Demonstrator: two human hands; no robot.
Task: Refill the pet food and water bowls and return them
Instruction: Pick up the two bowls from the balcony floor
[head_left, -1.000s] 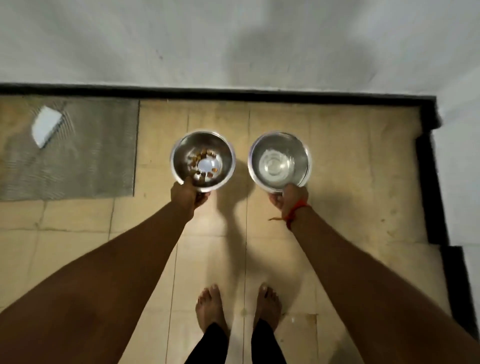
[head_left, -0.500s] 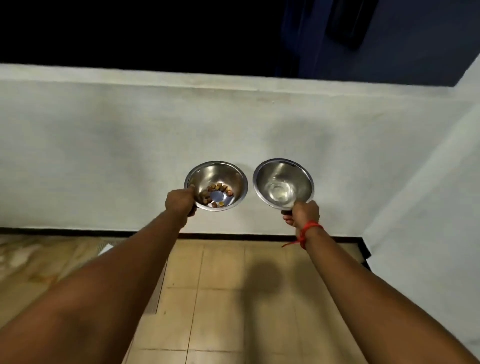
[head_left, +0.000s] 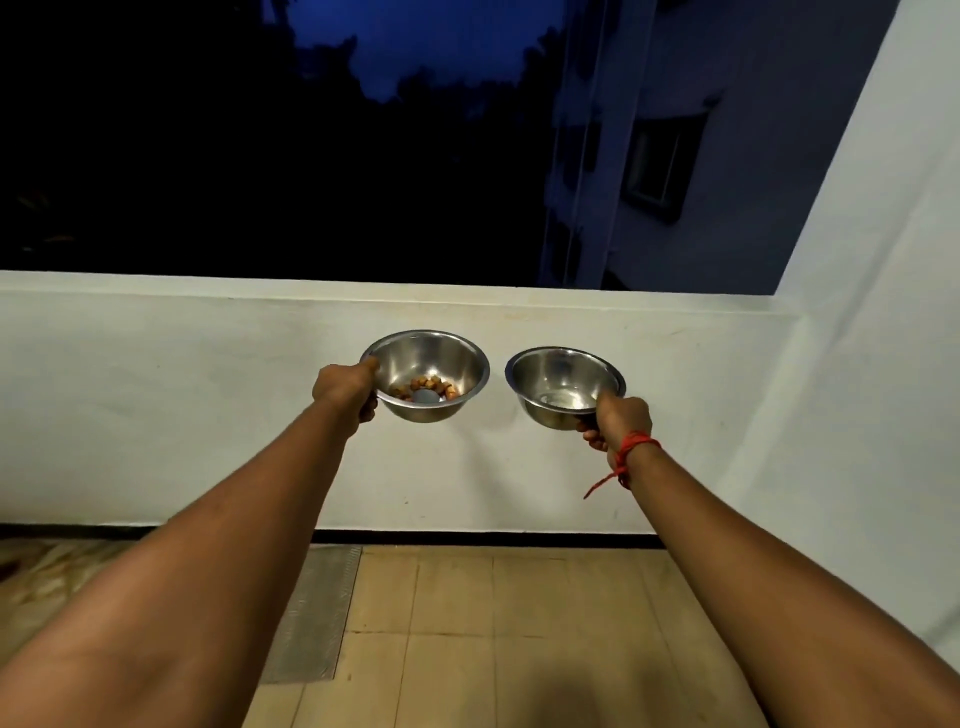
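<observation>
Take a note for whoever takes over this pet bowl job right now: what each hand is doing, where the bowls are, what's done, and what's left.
Left hand grips the rim of the steel food bowl, which holds only a few pieces of kibble.
Right hand grips the rim of the steel water bowl. How much water is in it is hard to tell.
Both bowls are held in the air in front of the white parapet wall, off the tiled floor.
Done: both bowls are in hand.
Left: refill the food and the water, then return both bowls to their place.
</observation>
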